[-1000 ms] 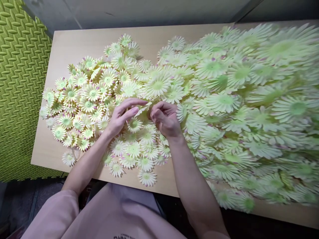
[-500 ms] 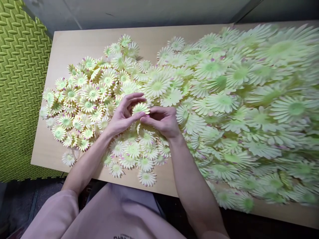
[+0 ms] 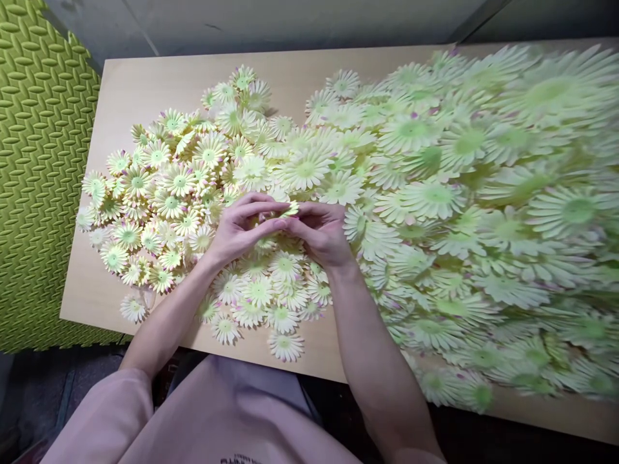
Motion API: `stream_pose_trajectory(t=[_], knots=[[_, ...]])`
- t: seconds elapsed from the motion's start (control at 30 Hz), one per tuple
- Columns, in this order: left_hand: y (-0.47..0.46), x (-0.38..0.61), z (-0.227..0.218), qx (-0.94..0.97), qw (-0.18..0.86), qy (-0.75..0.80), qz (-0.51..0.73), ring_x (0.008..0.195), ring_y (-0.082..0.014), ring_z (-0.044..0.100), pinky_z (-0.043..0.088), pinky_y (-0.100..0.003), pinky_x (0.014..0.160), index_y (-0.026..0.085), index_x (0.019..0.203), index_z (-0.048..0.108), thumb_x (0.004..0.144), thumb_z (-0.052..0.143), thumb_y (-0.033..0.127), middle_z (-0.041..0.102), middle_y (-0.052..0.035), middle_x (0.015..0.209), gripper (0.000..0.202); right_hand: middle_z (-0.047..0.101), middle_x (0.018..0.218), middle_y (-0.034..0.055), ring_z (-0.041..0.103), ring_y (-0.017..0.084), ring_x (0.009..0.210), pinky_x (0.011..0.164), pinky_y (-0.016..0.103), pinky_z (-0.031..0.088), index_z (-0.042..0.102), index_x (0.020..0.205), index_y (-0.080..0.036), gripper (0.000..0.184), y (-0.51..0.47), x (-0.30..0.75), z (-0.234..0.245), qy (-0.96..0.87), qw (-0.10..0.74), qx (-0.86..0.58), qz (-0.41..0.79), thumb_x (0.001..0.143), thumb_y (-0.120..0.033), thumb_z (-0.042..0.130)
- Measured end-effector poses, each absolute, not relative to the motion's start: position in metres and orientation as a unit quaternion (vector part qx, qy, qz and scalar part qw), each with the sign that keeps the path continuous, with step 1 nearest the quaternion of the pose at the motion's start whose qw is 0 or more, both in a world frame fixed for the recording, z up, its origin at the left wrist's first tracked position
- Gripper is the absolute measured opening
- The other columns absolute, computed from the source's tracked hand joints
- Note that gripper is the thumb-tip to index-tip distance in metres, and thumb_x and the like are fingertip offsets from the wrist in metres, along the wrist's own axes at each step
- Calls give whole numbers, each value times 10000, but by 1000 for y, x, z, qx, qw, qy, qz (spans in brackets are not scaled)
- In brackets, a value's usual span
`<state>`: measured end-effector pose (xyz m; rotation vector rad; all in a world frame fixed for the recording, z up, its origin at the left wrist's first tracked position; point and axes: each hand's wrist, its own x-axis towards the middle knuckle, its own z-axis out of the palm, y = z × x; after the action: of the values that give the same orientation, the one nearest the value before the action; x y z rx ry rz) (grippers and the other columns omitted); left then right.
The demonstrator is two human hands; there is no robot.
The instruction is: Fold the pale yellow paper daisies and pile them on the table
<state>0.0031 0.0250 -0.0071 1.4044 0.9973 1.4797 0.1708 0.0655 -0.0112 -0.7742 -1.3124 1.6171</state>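
Observation:
Pale green-yellow artificial flower heads with pink petal tips are spread over the table. Between my fingertips, just above the pile, is one flower head (image 3: 291, 209), mostly covered by the fingers. My left hand (image 3: 246, 222) pinches it from the left with thumb and fingers. From the other side, my right hand (image 3: 322, 231) grips it too, and the fingertips of both hands meet. Beneath the hands, loose flower heads (image 3: 260, 291) lie flat on the wood. A denser heap of smaller-looking flower heads (image 3: 178, 182) sits left of my left hand.
The light wooden table (image 3: 145, 80) stands against a grey wall (image 3: 290, 26). A large mass of flower heads (image 3: 435, 200) covers its right side, stretched toward the picture edge. A green textured foam mat (image 3: 43, 180) stands at the left.
The flower head has turned from showing its face to nearly edge-on between my fingers. My left fingers have closed down over it, and the hands have drawn closer together.

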Motion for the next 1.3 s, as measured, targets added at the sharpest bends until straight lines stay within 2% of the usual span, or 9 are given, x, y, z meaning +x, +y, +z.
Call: stream_pose_trajectory(t=[0.17,0.3,0.67,0.83,1.03,1.3], knots=[[27,3,-11,549,436,401,589,905,-142,647,518,-295,769,327,964,790,761,795,303,727,-34,961,205,701,664,-9,625,118,591,555,230,516,791,782,-237,149,66,173,-14,-540,434,-288,661,771,-385,798],[28,2,-13,532,447,404,595,903,-140,664,528,-303,791,337,955,792,780,779,290,743,-32,963,182,721,690,-5,636,115,608,568,218,516,798,830,-251,110,66,174,-16,-544,430,-292,659,797,-355,782],[26,3,-7,509,467,429,582,907,-160,669,529,-320,786,315,902,802,741,803,376,747,-42,966,172,714,693,3,631,135,594,562,252,537,780,761,-239,202,65,172,-14,-543,419,-340,643,723,-433,821],[25,2,-3,503,468,449,571,947,-164,671,531,-319,812,263,884,801,863,646,482,750,-70,988,270,704,700,-2,621,125,598,558,243,531,789,811,-238,171,65,172,-14,-543,420,-336,645,749,-396,808],[24,6,-5,442,509,447,588,835,-148,697,570,-307,786,234,916,781,737,812,351,762,-43,924,216,729,747,2,659,121,640,611,236,559,784,823,-242,167,65,171,-14,-537,422,-323,655,754,-391,809],[24,8,-7,425,487,473,599,772,-133,691,578,-306,742,221,820,782,716,822,366,762,-29,830,183,716,707,-1,641,125,617,590,244,551,776,785,-237,201,67,169,-12,-554,422,-335,635,750,-433,805]])
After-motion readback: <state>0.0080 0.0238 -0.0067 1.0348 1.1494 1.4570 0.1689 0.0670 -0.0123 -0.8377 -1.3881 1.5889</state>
